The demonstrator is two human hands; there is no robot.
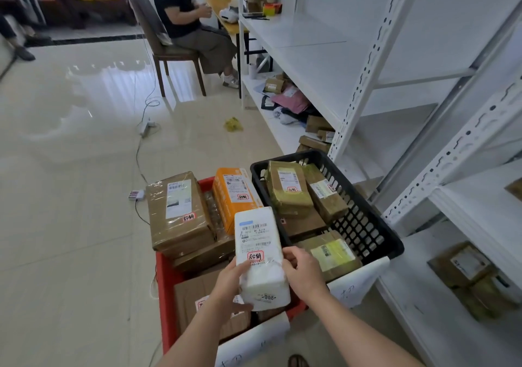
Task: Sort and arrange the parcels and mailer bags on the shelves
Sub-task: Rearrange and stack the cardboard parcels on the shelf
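Both hands are holding a white parcel (258,253) up over the crates. Left hand (229,284) is gripping the parcel's near left side, its thumb lying across the front just under the red stamp and the fingers curling beneath the lower edge. Right hand (303,270) is gripping the right edge, fingers wrapping toward the front by the label. The parcel is standing nearly upright, tilting slightly away, with its printed label and barcode facing the camera and a handwritten number showing at its near end.

Below it, a red crate (165,296) is sitting on the floor, holding a large brown taped box (176,211), an orange box (233,197) leaning beside that, and flatter cardboard parcels underneath. Just to the right, touching the red crate, a black crate (375,234) is holding several small brown parcels (288,188), one with a yellowish label nearest the right hand.

White metal shelves (353,64) are running along the right side. More brown parcels (463,265) are lying on a low shelf to the far right, and a loose heap of mailer bags (292,101) and small boxes is lying on the bottom shelf further back. A seated person (192,25) is working at a table well behind the crates, and a cable with a power strip (145,126) is trailing across the tiled floor.
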